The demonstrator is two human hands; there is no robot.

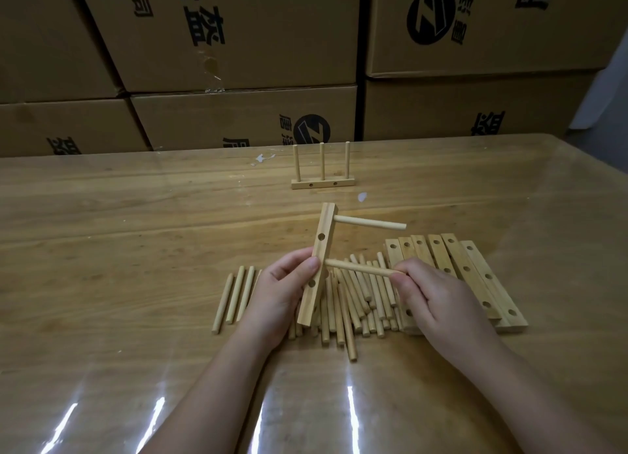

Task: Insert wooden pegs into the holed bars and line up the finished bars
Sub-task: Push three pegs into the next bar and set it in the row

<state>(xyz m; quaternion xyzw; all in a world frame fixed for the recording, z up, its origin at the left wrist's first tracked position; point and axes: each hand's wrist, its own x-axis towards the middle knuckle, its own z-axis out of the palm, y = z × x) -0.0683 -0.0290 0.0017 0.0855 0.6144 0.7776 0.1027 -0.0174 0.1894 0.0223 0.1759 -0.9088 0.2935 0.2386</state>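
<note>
Bar (pixel 322 246) tilted, gripped by left hand (pixel 282 294), one peg (pixel 370 223) seated near its top, right hand (pixel 438 300) pinching second peg (pixel 360 267), tip at bar beside thumb, contact unclear.

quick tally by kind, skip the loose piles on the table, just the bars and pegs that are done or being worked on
finished bar at the back: 1
held bar in the left hand: 1
upright pegs in the finished bar: 3
seated peg in the held bar: 1
loose peg pinched by the right hand: 1
total: 7
</note>
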